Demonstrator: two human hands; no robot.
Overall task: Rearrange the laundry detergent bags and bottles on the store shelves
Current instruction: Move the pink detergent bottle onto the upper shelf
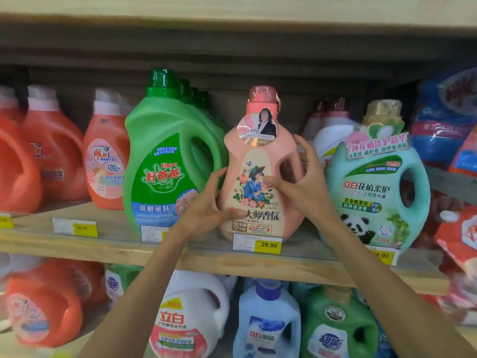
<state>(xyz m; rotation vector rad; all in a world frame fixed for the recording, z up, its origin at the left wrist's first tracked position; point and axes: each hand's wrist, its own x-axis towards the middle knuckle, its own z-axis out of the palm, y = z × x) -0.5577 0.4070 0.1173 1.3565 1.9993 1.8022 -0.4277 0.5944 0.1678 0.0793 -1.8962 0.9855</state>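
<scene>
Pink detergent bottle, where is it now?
Head view, centre: the pink bottle stands on the middle shelf, between the green bottle and the teal bottle.

Left hand, right hand outstretched; fingers curled, thumbs inward

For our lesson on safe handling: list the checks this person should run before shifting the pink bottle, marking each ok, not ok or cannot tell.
1. Low grip by left hand on pink bottle: ok.
2. Grip by right hand: thumb on label, contact of fingers unclear: cannot tell.
3. Its cap on: ok.
4. Standing upright on shelf: ok.
5. Clear of green bottle: cannot tell.
6. Gap toward teal bottle: ok.
</scene>
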